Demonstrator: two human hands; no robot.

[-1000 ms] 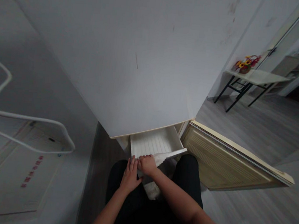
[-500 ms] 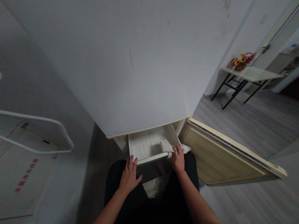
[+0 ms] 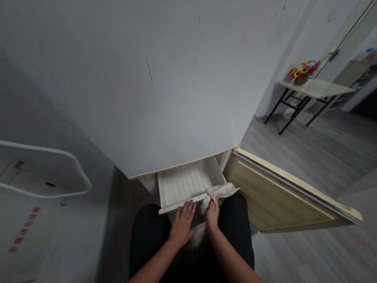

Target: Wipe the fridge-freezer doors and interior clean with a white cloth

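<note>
A white drawer (image 3: 186, 179) with a ribbed floor is pulled out of a pale cabinet, between my knees. My left hand (image 3: 182, 224) lies with fingers stretched out against the drawer's front edge, holding nothing. Closed around a white cloth (image 3: 223, 190), my right hand (image 3: 212, 214) is at the drawer's front right corner. Part of the cloth hangs below the hand and part spreads over the corner toward the door. Beneath the drawer something pale and fuzzy shows between my legs; I cannot make out what it is.
A yellowed door (image 3: 277, 190) stands swung open on the right. On the left are a white bent rail (image 3: 34, 148) and a white carton (image 3: 16, 227) with red lettering. Farther right, a table (image 3: 316, 88) holds a flower basket (image 3: 302, 77).
My left hand has slid right along the drawer front from its left corner. My right hand has dropped lower, drawing the cloth out of the drawer and over its front edge.
</note>
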